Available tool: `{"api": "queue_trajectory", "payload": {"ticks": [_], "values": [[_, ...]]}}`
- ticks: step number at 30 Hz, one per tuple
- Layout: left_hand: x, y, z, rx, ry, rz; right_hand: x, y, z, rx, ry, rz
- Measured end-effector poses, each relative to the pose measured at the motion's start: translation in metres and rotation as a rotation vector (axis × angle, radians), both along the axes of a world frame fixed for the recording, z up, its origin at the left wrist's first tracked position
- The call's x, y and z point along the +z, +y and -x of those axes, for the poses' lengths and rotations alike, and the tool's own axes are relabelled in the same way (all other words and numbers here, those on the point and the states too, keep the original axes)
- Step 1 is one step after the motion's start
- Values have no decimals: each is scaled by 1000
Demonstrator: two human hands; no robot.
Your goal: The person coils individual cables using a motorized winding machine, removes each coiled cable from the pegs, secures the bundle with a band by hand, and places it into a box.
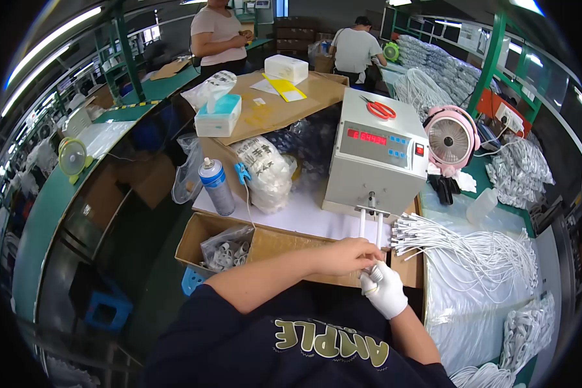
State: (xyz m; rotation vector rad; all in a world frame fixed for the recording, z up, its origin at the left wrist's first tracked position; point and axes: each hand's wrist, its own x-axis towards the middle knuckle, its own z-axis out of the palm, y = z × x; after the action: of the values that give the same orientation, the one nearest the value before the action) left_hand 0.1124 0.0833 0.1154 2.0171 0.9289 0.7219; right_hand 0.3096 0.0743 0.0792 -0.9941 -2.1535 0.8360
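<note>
My left hand, bare, reaches in from the left with its fingers closed at a small bundle of white cable. My right hand, in a white glove, is wrapped round the same bundle from the right. Fingers cover most of the bundle, so its ends are hidden. Just beyond my hands, two white prongs stick out from the front of a grey machine with a red digit display. To the right lies a fanned pile of loose white cables with plugs toward the machine.
Red-handled scissors lie on the machine. Left of it stand a spray can, a stuffed plastic bag and an open carton. A pink fan is at right, near bagged cables. Two other people are farther back.
</note>
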Motion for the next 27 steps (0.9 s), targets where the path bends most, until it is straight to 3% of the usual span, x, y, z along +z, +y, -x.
{"api": "queue_trajectory", "payload": {"ticks": [1,3,7,10,13,14,18,22,25,27], "values": [[-2,-2,2,-32,34,-64,6,1,-1,-30,-194,-240],[-4,-7,5,-90,101,-196,9,5,-3,22,-324,-257],[1,-29,8,-43,182,-173,20,3,4,86,-590,-157],[-14,-38,7,9,207,-199,12,2,9,207,-481,-3],[-19,-48,4,161,145,-308,24,-17,18,31,-122,156],[-24,-51,1,207,129,-355,13,-14,17,-26,-85,10],[-46,-60,-5,329,83,-418,-14,1,13,95,-310,8],[-53,-60,-4,355,86,-361,-11,-3,21,92,-404,-9],[-51,-65,-9,417,234,-445,-4,-5,26,74,-444,-38],[-60,-61,-5,406,186,-348,-10,-6,30,36,-520,6]]}}
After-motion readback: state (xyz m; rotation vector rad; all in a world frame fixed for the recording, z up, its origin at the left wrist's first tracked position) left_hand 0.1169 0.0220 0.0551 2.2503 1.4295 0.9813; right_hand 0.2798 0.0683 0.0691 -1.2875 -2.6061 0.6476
